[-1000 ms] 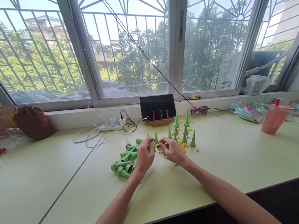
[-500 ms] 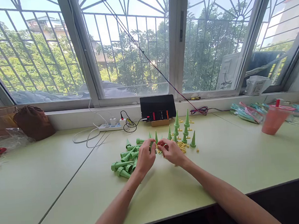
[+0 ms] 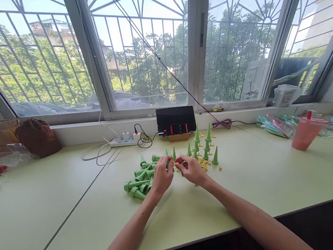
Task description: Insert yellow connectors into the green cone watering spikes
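My left hand and my right hand meet over the middle of the table, fingertips pinched close together. Between them shows a bit of small yellow part; the fingers cover most of it, and I cannot tell which hand bears it. Left of my left hand lies a heap of green plastic cone spikes with ribbed collars. Just beyond my right hand is a pile of small yellow pieces. Behind that pile stand several upright green spikes, some stacked and fitted with yellow side pieces.
A dark tablet leans on a small stand at the back. A white power strip with cables lies left of it. Far right stands a cup of red drink near bagged items. A brown drawstring bag sits back left.
Both hands stay in almost the same place, with only slight shifts of the fingertips around the small yellow part. The spikes and yellow pieces have not moved.
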Action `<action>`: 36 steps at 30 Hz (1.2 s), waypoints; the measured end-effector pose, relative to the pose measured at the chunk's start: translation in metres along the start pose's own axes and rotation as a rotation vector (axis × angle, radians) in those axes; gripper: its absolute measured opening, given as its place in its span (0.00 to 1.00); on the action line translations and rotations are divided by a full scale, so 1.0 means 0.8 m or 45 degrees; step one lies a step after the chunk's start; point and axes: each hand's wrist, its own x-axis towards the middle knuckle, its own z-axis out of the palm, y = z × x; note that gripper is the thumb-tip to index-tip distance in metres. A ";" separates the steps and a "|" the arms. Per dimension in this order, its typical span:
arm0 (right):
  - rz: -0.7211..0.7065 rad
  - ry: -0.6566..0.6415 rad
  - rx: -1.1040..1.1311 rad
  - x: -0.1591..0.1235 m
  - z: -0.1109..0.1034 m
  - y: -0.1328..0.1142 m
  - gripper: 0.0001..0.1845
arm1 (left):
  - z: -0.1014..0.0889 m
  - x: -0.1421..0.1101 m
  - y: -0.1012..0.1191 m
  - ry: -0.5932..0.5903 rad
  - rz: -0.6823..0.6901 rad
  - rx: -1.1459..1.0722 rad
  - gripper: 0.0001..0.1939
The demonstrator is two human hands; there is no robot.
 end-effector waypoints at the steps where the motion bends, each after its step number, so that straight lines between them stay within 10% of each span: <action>1: -0.001 0.000 -0.002 0.000 0.000 0.000 0.09 | 0.000 0.000 0.000 0.006 0.002 0.000 0.11; 36: 0.003 0.018 -0.131 0.003 0.001 0.005 0.23 | 0.003 -0.003 -0.002 -0.017 0.050 -0.055 0.09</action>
